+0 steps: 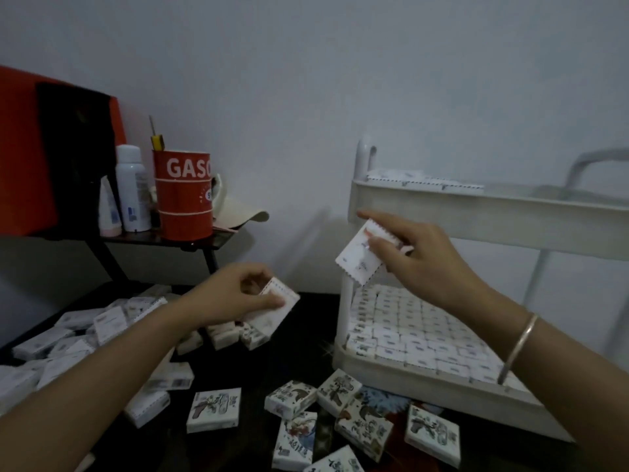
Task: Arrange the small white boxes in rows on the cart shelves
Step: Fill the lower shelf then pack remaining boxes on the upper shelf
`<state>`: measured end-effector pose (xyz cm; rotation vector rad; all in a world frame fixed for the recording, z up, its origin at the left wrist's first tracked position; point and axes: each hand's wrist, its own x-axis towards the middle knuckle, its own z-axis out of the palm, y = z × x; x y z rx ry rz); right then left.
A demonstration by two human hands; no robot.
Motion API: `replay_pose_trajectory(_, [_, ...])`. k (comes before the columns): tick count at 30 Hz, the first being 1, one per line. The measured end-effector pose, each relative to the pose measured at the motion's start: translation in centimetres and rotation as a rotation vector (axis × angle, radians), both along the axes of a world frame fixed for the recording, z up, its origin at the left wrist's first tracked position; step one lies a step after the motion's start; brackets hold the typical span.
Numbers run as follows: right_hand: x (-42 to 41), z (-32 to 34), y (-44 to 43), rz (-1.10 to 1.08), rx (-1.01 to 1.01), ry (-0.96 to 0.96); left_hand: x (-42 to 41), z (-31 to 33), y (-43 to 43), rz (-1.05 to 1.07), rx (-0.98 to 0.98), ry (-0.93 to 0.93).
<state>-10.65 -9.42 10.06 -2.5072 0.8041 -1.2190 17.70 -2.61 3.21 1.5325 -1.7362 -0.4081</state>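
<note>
My right hand (418,257) pinches a small white box (360,260), tilted, just in front of the white cart's upper shelf rim (476,212). My left hand (238,294) grips another small white box (275,310) above the dark floor, left of the cart. The cart's lower shelf (425,376) is packed with rows of white boxes (415,328). A few boxes (425,182) lie at the back left of the upper shelf. Several loose boxes (296,410) are scattered on the floor in front, and more lie in a pile (78,335) at the left.
A low dark table (163,238) at the left holds a red tin (183,195) marked GASO, a white spray can (131,189), a small tube and a cap. A red and black item (51,148) stands behind it. A plain wall lies behind.
</note>
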Motion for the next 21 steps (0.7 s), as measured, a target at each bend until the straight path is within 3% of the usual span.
replay_pose_trajectory(8, [-6.1, 6.2, -1.6, -0.177, -0.216, -0.115, -11.1, 13.2, -0.8, -0.205, -0.267, 0.193])
replay_pose_trajectory(13, [-9.2, 7.5, -3.7, -0.175, -0.092, -0.289, -15.4, 18.8, -5.2, -0.227, -0.355, 0.272])
replay_pose_trajectory(21, [-11.5, 9.3, -7.2, -0.257, 0.013, -0.465, -19.4, 21.6, -17.2, -0.078, -0.380, 0.044])
